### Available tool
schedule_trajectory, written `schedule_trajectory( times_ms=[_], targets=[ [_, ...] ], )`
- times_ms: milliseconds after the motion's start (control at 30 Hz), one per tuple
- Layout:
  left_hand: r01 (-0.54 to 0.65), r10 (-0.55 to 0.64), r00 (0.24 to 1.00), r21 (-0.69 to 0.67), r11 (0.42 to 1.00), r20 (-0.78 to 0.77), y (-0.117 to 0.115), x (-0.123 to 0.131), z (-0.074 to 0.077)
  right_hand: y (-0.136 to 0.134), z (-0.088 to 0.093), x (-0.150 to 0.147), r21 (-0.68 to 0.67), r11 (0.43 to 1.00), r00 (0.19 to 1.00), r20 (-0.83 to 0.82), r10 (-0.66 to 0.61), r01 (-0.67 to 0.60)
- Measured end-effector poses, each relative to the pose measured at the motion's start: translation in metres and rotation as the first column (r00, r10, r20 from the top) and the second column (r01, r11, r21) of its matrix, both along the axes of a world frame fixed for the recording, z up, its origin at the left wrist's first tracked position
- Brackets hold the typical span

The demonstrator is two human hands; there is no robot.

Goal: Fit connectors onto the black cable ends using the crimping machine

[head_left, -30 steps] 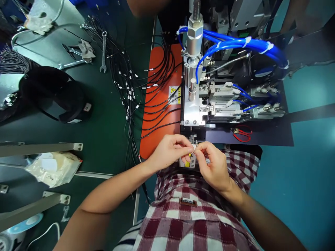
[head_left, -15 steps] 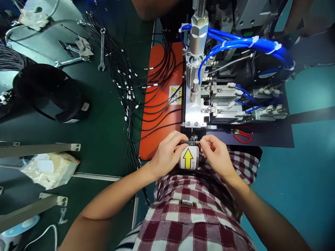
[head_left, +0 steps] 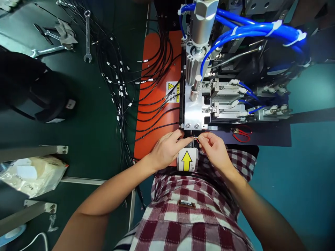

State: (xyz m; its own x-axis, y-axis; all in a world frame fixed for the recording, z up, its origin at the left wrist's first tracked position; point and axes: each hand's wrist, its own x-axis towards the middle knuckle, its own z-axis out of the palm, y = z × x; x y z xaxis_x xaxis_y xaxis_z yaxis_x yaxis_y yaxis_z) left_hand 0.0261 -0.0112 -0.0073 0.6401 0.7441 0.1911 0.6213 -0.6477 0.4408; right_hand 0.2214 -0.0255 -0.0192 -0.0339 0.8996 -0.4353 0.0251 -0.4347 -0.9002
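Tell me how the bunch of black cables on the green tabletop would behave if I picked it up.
The black cables would probably sag and flop, since they lie in loose curves. Lifting one would likely drag others, as many cross and overlap. The bunch seems unlikely to roll, being spread out irregularly.

Your thin wires (head_left: 196,139) sit just below the centre of the frame, in the narrow gap between the fingertips of your left hand (head_left: 169,148) and your right hand (head_left: 212,146). You can see a red strand and paler bits beside your right thumb, fine and short, running roughly level across the picture; your fingers cover the rest, and the tips are too small to make out
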Motion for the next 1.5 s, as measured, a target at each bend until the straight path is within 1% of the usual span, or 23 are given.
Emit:
schedule_trajectory(
  times_ms=[333,567,1000,1167,1233,1500],
  targets=[
    [0.004,-0.004,1.0,0.021,1.0,-0.02,0.0012,0.0003,-0.0004,-0.001,-0.0001,-0.0002,0.037,0.999,1.0,0.03,0.006,-0.007],
    [0.006,-0.006,1.0,0.016,1.0,0.002,0.001,0.0006,-0.0008,-0.0021,0.0009,-0.0003,0.037,0.999,1.0,0.029,0.007,-0.008],
    [-0.004,0.004,1.0,0.034,0.999,0.005,0.0006,0.0018,-0.0015,-0.0045,-0.0053,-0.002,0.101,0.995,0.998,0.055,-0.012,0.007],
    [-0.013,0.013,1.0,0.005,1.0,0.008,-0.0001,0.0017,-0.0018,-0.0054,-0.0057,-0.0028,0.057,0.998,1.0,-0.02,-0.023,0.024],
    [-0.014,0.014,1.0,0.001,1.0,0.01,-0.0003,0.0016,-0.0015,-0.0057,-0.0057,-0.0031,0.063,0.998,0.999,-0.027,-0.029,0.031],
    [-0.016,0.016,1.0,0.011,1.0,0.023,0.0007,0.0018,-0.0027,-0.0051,-0.007,-0.0029,0.111,0.994,0.999,0.044,-0.021,0.016]
  ],
)
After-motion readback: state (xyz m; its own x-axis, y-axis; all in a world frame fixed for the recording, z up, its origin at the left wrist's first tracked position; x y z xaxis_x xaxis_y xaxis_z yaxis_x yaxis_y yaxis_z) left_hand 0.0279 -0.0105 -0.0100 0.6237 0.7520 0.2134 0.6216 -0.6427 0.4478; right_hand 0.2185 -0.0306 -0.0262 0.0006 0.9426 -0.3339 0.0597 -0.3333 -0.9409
